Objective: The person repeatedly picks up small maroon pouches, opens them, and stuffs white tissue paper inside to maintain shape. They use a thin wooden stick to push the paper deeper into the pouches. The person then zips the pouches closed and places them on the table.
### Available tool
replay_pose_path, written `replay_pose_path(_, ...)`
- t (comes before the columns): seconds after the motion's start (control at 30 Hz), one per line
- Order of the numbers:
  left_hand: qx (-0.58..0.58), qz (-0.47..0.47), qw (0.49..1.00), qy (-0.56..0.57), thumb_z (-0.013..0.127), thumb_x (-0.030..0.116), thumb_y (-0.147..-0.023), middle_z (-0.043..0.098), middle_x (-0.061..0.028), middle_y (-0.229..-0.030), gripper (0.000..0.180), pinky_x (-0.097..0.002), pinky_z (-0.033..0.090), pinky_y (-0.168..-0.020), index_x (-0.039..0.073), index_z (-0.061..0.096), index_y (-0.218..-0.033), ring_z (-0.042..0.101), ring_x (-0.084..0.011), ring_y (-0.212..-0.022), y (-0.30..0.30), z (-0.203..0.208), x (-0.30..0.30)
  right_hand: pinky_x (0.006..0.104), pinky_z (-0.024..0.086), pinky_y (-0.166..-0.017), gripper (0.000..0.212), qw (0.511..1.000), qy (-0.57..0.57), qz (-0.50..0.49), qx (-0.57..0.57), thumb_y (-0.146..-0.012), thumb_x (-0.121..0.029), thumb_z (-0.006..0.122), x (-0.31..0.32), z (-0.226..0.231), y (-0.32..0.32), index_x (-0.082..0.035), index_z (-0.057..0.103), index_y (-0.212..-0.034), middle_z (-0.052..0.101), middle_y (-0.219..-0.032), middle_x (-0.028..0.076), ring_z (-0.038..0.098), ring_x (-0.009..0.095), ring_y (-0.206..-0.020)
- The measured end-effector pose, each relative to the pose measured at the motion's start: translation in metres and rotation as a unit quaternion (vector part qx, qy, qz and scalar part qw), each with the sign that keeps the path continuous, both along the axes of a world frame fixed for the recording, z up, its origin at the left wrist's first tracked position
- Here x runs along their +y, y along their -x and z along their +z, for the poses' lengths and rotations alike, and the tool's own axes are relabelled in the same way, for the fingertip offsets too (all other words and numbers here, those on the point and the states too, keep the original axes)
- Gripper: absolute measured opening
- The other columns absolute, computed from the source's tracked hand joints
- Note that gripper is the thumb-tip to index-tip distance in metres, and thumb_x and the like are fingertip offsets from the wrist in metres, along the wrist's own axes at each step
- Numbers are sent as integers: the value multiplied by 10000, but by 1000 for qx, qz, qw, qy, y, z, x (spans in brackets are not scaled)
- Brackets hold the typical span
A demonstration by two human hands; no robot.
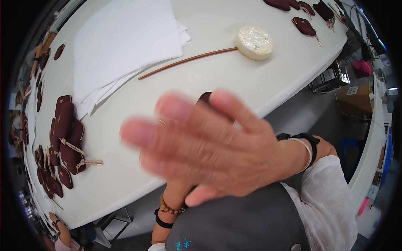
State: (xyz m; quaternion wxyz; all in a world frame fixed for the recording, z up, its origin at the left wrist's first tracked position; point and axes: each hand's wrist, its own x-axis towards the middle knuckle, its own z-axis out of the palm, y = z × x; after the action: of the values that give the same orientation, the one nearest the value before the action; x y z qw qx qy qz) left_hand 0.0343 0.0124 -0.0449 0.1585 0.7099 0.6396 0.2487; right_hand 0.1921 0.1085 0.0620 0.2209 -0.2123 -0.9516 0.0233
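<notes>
My right hand [209,146] is raised close to the camera, its back toward me. Its fingers are stretched and apart, with blurred tips, and I see nothing held in it. Behind it, most of my left hand is hidden; only the left wrist with a bead bracelet [171,208] and a dark band shows below. A dark wine-red piece, probably a small pouch [204,97], peeks out above the right hand's knuckles. A thin gold-coloured bit [163,122] shows by the fingertips. Whether the left hand touches either is hidden.
White sheets [125,37] lie across the far part of the table [113,184]. Beside them are a brown rod [188,57] and a roll of tape [254,43]. Wine-red pouches lie piled at left [67,134] and far right [303,26]. Another person's arm [63,232] shows lower left.
</notes>
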Motion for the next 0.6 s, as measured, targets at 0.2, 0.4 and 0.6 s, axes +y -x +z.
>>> replay_pose_path(0.2, 68, 14, 997, -16, 787, 412, -704, 387, -87, -1488, 989, -672, 81, -1073, 24, 288, -1466, 316, -288, -1407, -4, -1, 3, 463, 205, -1150, 840, 988, 148, -33, -28, -930, -605, 385, 4, -77, -7, 65, 301, -1430, 265, -1523, 216, 240, 367, -1422)
replay_pose_path(0.4, 74, 45, 996, -4, 775, 403, -722, 367, -91, -1501, 946, -699, 77, -1049, 23, 312, -1455, 283, -320, -1419, 2, 0, -11, 456, 204, -1153, 866, 998, 45, -45, -7, -930, -611, 388, 26, -26, -11, 86, 270, -1430, 236, -1516, 261, 223, 383, -1420)
replay_pose_path(0.6, 57, 45, 997, 12, 767, 401, -726, 331, -89, -1523, 894, -695, 65, -1056, 6, 367, -1421, 259, -315, -1430, 3, 1, -15, 456, 175, -1157, 830, 991, 93, -78, -62, -930, -594, 378, 25, -56, -12, 33, 261, -1461, 221, -1547, 201, 215, 354, -1434)
